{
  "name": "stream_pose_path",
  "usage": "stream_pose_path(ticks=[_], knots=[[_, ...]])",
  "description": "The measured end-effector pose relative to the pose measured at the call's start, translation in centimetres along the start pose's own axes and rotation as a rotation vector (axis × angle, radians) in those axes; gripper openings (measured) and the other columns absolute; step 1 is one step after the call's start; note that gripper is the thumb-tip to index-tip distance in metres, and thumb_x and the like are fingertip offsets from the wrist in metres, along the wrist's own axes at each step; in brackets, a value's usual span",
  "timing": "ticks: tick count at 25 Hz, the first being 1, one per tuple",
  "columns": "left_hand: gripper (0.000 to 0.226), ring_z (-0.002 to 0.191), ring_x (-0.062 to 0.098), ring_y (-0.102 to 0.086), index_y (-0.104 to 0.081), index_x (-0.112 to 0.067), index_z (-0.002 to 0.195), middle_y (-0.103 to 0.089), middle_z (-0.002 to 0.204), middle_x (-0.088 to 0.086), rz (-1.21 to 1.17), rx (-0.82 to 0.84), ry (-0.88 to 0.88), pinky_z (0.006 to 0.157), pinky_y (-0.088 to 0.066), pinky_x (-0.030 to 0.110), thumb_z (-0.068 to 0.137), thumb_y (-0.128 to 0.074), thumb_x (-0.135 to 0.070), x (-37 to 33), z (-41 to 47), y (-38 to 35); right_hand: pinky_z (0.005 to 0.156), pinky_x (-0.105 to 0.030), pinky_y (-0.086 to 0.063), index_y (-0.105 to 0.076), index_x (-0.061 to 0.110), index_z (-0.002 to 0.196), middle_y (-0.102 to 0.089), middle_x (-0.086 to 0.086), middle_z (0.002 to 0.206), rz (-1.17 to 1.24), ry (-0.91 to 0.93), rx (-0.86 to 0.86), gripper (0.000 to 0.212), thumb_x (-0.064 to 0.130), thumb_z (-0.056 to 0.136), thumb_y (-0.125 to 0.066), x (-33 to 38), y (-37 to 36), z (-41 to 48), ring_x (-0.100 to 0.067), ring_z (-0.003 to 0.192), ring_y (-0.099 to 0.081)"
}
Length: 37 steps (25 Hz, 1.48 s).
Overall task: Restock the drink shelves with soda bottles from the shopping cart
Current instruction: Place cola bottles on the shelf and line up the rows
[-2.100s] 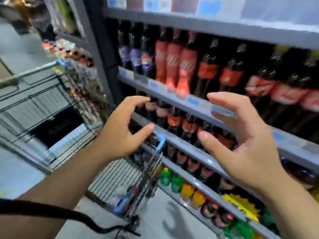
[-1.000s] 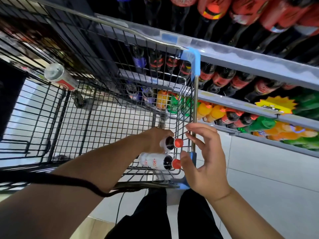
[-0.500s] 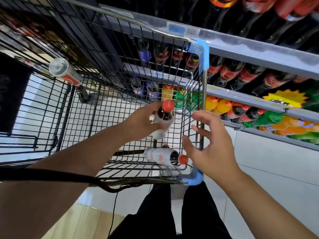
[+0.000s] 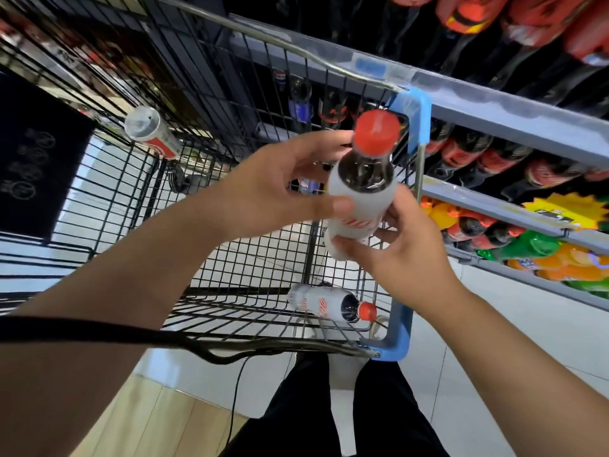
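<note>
The drink shelves (image 4: 501,113) fill the right and top of the view, with grey rails running aslant. Dark cola bottles with red labels (image 4: 461,153) stand in rows behind the rails, and lower down there are orange bottles (image 4: 576,263) and a green one (image 4: 527,245). A yellow starburst tag (image 4: 566,209) sits on one rail.

The black wire shopping cart (image 4: 250,268) stands just beside the shelves, one of its blue plastic corners (image 4: 417,107) close to a rail. Under it lie white floor tiles (image 4: 494,341) and a wood-toned strip (image 4: 148,407). The person's legs in black trousers (image 4: 296,410) show at the bottom edge, and a black cable (image 4: 99,334) crosses the left forearm.

Both hands are raised over the cart's near right side and hold one soda bottle (image 4: 359,199) between them. The bottle stands roughly upright, its red cap (image 4: 375,131) towards the camera, its body wrapped in a white label with red lettering. The left hand (image 4: 273,186) grips the upper part, fingers reaching behind the neck and the thumb lying across the label. The right hand (image 4: 405,255) grips the lower part, its fingers curled round the base.

A second bottle (image 4: 329,303) of the same kind lies on its side on the cart's wire floor, below the hands, its cap pointing right. A third bottle (image 4: 150,133) lies at the cart's far left, well apart from the others.
</note>
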<state>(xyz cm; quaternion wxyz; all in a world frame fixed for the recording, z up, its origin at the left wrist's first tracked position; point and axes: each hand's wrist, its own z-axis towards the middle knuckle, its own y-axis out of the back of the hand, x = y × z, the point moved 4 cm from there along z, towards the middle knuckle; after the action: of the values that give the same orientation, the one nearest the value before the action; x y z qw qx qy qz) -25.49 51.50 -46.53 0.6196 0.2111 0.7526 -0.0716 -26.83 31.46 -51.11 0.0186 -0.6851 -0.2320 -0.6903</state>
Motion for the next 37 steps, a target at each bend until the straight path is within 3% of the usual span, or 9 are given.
stream_pose_path(ticks=[3, 8, 12, 19, 24, 27, 32, 34, 37], knots=[[0.034, 0.119, 0.008, -0.061, -0.063, -0.035, 0.119, -0.065, 0.125, -0.015, -0.011, 0.034, 0.249, 0.098, -0.052, 0.037, 0.087, -0.071, -0.027, 6.3, 1.3, 0.7, 0.087, -0.022, -0.058, -0.054, 0.042, 0.127, -0.068, 0.023, 0.115, -0.035, -0.056, -0.072, 0.068, 0.041, 0.068, -0.088, -1.0, 0.8, -0.3, -0.002, 0.108, -0.067], [0.063, 0.113, -0.008, -0.052, -0.057, -0.037, 0.133, -0.055, 0.126, -0.027, 0.456, 0.507, 0.418, 0.085, -0.035, 0.005, 0.080, -0.083, -0.015, 14.8, 2.2, -5.2, 0.089, -0.035, -0.060, -0.050, 0.055, 0.120, -0.068, 0.024, 0.114, -0.041, -0.067, -0.117, 0.063, 0.044, 0.068, -0.085, -1.6, 1.1, -0.3, -0.003, 0.108, -0.068], [0.085, 0.130, 0.007, -0.043, -0.045, -0.040, 0.146, -0.046, 0.150, -0.011, 0.632, 0.739, 0.431, 0.097, -0.026, 0.021, 0.074, -0.087, -0.023, 17.8, 3.1, -8.5, 0.088, -0.038, -0.061, -0.049, 0.050, 0.127, -0.067, 0.026, 0.117, -0.084, -0.070, -0.105, 0.066, 0.046, 0.072, -0.084, -2.0, 1.0, -0.2, -0.003, 0.111, -0.067], [0.079, 0.118, 0.013, -0.053, -0.048, -0.039, 0.141, -0.058, 0.136, -0.013, 0.521, 0.831, 0.410, 0.101, -0.039, 0.033, 0.074, -0.086, -0.022, 20.4, 3.2, -12.8, 0.086, -0.020, -0.057, -0.048, 0.050, 0.130, -0.065, 0.030, 0.120, -0.116, -0.048, -0.092, 0.069, 0.037, 0.074, -0.087, -2.1, 0.9, -0.6, 0.002, 0.109, -0.067], [0.060, 0.108, 0.016, -0.061, -0.059, -0.027, 0.126, -0.065, 0.118, -0.008, 0.468, 0.690, 0.298, 0.091, -0.051, 0.030, 0.073, -0.086, -0.020, 20.2, 2.2, -11.5, 0.085, -0.029, -0.060, -0.052, 0.050, 0.125, -0.068, 0.024, 0.117, -0.042, -0.089, -0.148, 0.063, 0.041, 0.073, -0.086, -1.9, 1.1, -0.7, -0.004, 0.106, -0.069], [0.065, 0.113, -0.004, -0.057, -0.058, -0.037, 0.128, -0.064, 0.121, -0.020, 0.398, 0.445, 0.294, 0.095, -0.045, 0.017, 0.072, -0.089, -0.023, 19.0, 0.8, -6.7, 0.088, -0.038, -0.060, -0.053, 0.055, 0.121, -0.069, 0.021, 0.117, 0.011, -0.108, -0.171, 0.061, 0.039, 0.072, -0.085, -1.2, 1.3, -1.2, -0.008, 0.108, -0.068], [0.062, 0.117, -0.013, -0.052, -0.056, -0.054, 0.123, -0.060, 0.121, -0.034, 0.356, 0.067, 0.233, 0.102, -0.044, 0.026, 0.070, -0.088, -0.045, 12.5, -1.4, 0.9, 0.085, -0.009, -0.051, -0.056, 0.058, 0.120, -0.070, 0.025, 0.116, 0.064, -0.115, -0.281, 0.064, 0.045, 0.064, -0.085, 2.0, 3.1, -3.5, 0.001, 0.106, -0.067], [0.062, 0.121, -0.010, -0.052, -0.052, -0.056, 0.128, -0.058, 0.126, -0.033, 0.316, -0.065, 0.148, 0.104, -0.046, 0.035, 0.073, -0.081, -0.059, 8.2, -1.9, 2.4, 0.086, -0.008, -0.051, -0.057, 0.059, 0.121, -0.071, 0.024, 0.116, 0.081, -0.106, -0.309, 0.070, 0.044, 0.059, -0.087, 3.9, 4.5, -4.4, 0.001, 0.106, -0.068], [0.068, 0.121, -0.007, -0.055, -0.047, -0.064, 0.129, -0.059, 0.131, -0.030, 0.224, -0.233, -0.042, 0.098, -0.046, 0.024, 0.069, -0.079, -0.064, 0.2, -1.3, 2.9, 0.082, -0.013, -0.055, -0.063, 0.050, 0.126, -0.075, 0.019, 0.112, 0.052, -0.066, -0.390, 0.083, 0.039, 0.048, -0.090, 7.4, 8.1, -5.3, -0.001, 0.099, -0.072]])
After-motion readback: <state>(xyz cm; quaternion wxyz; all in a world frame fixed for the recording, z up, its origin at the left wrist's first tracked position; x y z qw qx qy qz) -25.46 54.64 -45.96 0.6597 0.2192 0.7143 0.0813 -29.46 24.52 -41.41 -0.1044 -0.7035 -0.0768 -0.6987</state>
